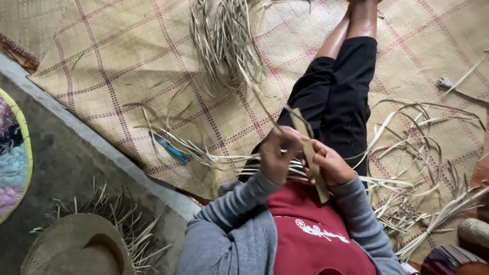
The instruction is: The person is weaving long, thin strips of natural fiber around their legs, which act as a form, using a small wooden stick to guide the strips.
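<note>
I sit on a woven mat (127, 56) with my legs in black trousers (338, 86) stretched out ahead. Both hands are held close together over my lap. My left hand (275, 155) and my right hand (332, 165) grip a broad dried leaf strip (309, 153) that runs up and down between them. A thin strand (254, 89) leads from my left hand up toward a bundle of dried leaf strips (224, 46) lying on the mat.
A blue-handled knife (170, 147) lies on the mat to the left. Loose leaf strips (417, 198) are scattered on the right. A woven straw hat (76, 249) rests on the grey floor at lower left, beside a colourful cloth (12, 158).
</note>
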